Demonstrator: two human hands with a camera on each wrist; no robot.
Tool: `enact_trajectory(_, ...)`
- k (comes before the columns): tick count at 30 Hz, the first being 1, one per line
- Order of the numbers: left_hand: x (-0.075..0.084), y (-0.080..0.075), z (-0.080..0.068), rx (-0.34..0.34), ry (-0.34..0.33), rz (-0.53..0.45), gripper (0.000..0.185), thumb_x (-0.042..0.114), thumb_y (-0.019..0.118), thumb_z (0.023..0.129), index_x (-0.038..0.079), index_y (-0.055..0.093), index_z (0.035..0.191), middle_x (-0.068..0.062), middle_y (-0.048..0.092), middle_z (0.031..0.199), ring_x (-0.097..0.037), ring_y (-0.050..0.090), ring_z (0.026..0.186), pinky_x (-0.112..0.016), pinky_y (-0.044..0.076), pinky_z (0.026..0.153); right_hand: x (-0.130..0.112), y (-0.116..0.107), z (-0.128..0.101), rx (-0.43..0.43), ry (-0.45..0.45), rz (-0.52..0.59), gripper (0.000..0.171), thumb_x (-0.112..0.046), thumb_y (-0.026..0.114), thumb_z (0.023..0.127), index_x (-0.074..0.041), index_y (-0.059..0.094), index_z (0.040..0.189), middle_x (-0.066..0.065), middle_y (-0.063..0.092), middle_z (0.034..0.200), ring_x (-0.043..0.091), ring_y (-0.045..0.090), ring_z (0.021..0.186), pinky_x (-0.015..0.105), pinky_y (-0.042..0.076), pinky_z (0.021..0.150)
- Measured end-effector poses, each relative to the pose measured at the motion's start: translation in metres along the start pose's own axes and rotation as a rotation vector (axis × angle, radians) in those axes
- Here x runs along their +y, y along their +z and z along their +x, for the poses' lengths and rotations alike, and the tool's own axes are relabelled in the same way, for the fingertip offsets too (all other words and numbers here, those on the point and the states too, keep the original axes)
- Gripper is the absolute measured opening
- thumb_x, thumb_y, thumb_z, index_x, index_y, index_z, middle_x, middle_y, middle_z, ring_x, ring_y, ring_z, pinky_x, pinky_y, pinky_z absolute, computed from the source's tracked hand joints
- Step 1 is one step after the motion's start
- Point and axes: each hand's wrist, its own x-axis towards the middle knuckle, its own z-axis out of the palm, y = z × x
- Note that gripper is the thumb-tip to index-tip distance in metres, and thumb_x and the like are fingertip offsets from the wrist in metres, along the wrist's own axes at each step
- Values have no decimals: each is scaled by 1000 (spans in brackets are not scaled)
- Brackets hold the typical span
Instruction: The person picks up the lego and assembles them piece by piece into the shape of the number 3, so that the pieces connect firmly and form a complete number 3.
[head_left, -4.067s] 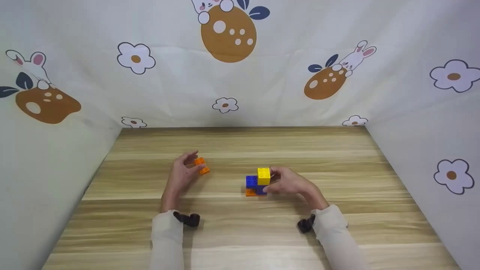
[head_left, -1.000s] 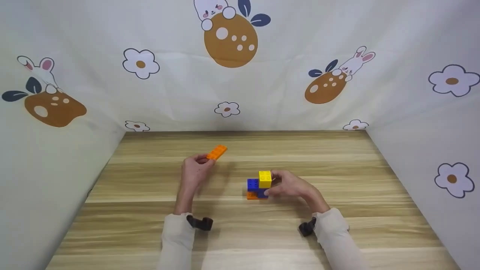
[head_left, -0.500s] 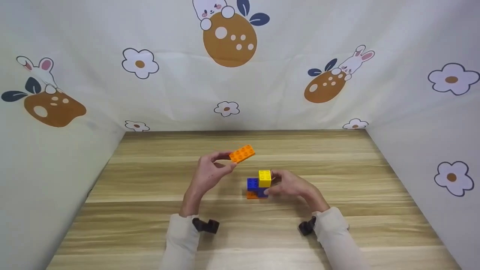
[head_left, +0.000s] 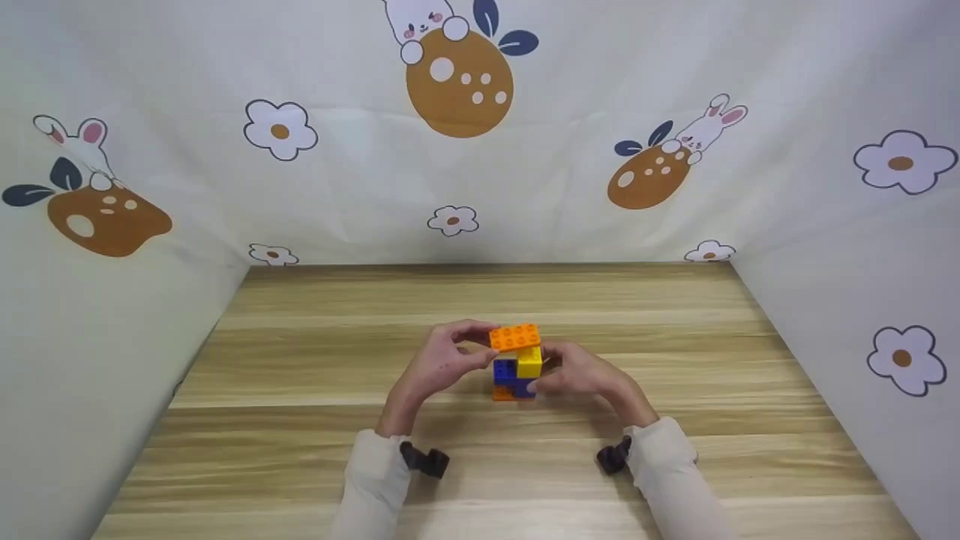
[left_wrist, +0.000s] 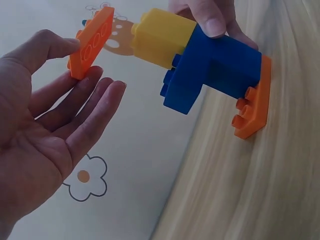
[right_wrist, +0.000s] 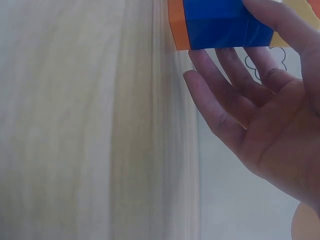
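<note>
My left hand [head_left: 442, 360] pinches a flat orange toy brick [head_left: 514, 338] by its left end, studs up. In the left wrist view this orange brick [left_wrist: 91, 42] is apart from the yellow brick [left_wrist: 163, 36], with a gap between them. The yellow brick tops a stack of blue bricks [left_wrist: 215, 62], which stands on a second flat orange brick [left_wrist: 257, 102] on the table. One blue part juts out to the left. My right hand [head_left: 585, 371] grips the stack's right side at the blue bricks, thumb in front; in the right wrist view its fingers reach behind the blue brick [right_wrist: 217, 25].
A wood-grain table [head_left: 300, 360] lies under both hands. Pale cloth walls [head_left: 360, 172] printed with flowers and rabbits enclose its back and sides. Dark wrist cameras [head_left: 426, 460] sit at both cuffs.
My left hand has carried the flat orange brick rightward from the table's left part to above the yellow brick, turning it level. My right hand stays on the stack.
</note>
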Motion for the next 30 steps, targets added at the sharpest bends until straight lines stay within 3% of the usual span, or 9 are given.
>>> enact_trajectory(9,-9,5,4,-89,0,-16,40,20,72,91,9,65,129,-11,68,120,-20,64,103,-31,60,82,-2,1,-1,-5,12,5,53,-16,80,83,-7,61,131,12,69,117,24,63,102,35,54,92)
enact_trajectory(16,-11,4,6,-136,-28,-95,47,18,71,92,4,59,135,-16,63,125,-21,67,100,-36,62,80,-3,1,-1,1,33,-1,52,-17,80,83,-10,61,131,9,69,118,22,63,103,35,53,94)
enact_trajectory(27,-8,9,5,-159,-41,-133,50,8,64,88,6,57,138,-17,58,129,-19,71,90,-36,62,79,-3,1,-1,-2,11,21,52,-14,80,83,-11,62,131,10,69,121,24,64,107,43,52,100)
enact_trajectory(30,-7,11,5,-154,-42,-144,50,13,68,90,7,56,138,-17,57,129,-19,73,87,-35,62,79,-1,1,-1,-5,3,27,52,-13,80,83,-8,61,131,13,69,121,26,64,107,41,53,97)
